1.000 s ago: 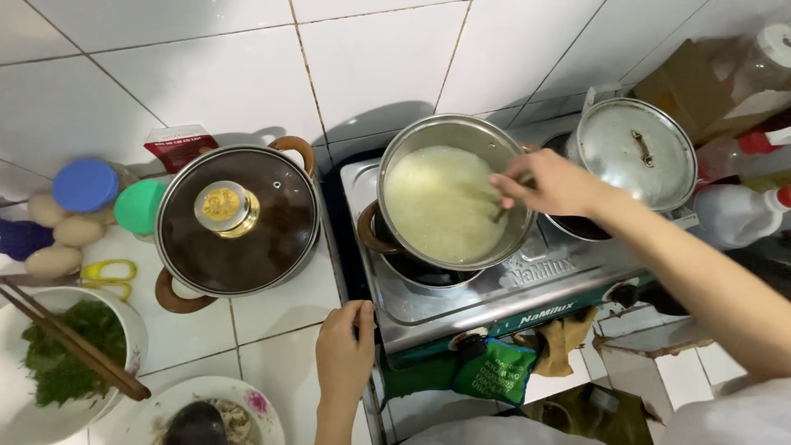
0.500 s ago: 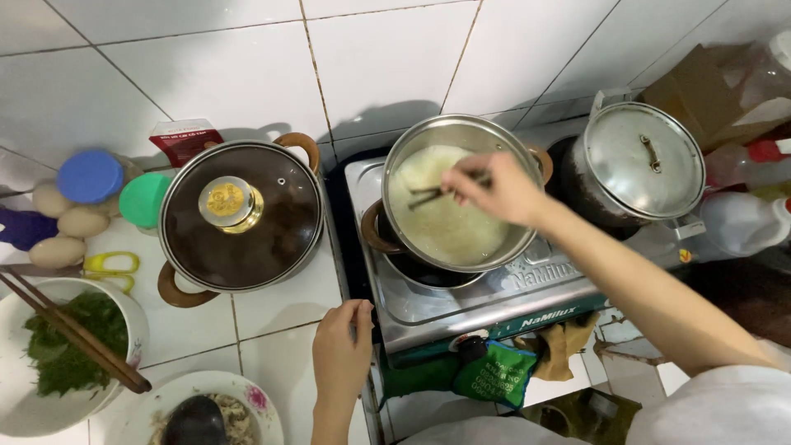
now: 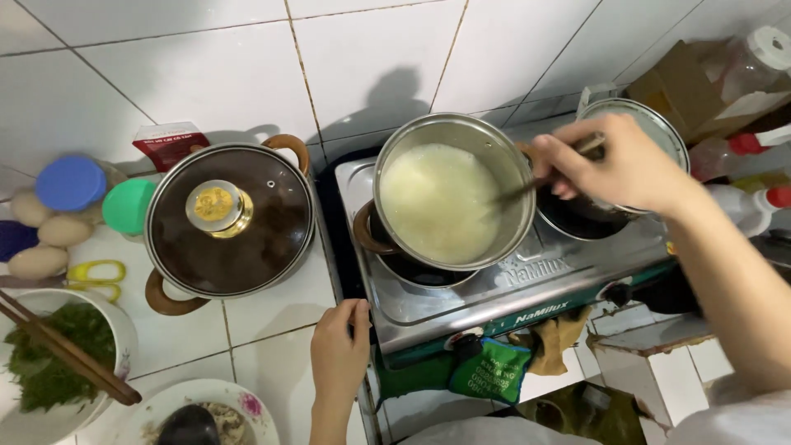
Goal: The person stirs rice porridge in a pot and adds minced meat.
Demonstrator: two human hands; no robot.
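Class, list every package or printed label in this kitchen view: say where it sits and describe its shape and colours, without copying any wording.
Red carton: against the tiled wall behind the lidded brown pot, boxy, red with white print.
Green pouch: hanging below the stove's front edge, soft, green with pale lettering.
Stove label: grey lettering on the steel top, white on the green front strip.
Cardboard box: top right, plain brown.

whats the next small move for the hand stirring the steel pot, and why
Probably sweep the utensil back toward the middle: the right hand holds it at the steel pot's right rim, so the pale foamy contents elsewhere go unstirred.
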